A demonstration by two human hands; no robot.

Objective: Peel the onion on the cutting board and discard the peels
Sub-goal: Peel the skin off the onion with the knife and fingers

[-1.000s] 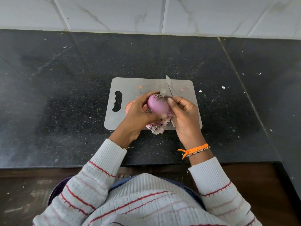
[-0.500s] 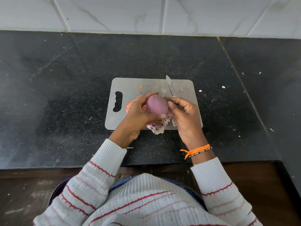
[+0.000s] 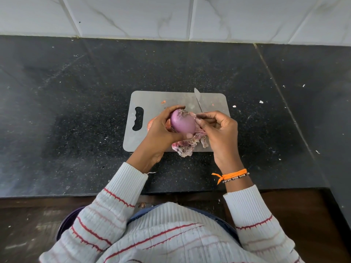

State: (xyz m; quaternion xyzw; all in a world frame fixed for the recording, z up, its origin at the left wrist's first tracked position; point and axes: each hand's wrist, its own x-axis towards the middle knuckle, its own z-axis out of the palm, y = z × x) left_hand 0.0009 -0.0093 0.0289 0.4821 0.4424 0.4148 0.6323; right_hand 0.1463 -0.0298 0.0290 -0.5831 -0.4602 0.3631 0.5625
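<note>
Purple and mostly bare, the onion point(image 3: 182, 123) sits cupped in your left hand point(image 3: 161, 130) just above the cutting board point(image 3: 152, 100). Half a second ago your right hand point(image 3: 218, 130) lay against the bulb; now its fingers point(image 3: 199, 121) pinch a papery flap at three o'clock, drawn slightly away. Loose peels point(image 3: 183, 148) lie at six o'clock (none discarded yet); the knife point(image 3: 198, 98) points toward twelve. Peeling looks nearly finished.

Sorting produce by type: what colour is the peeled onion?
Purple-pink, smooth, with dark specks near its top; the onion shows best in the head view.
</note>
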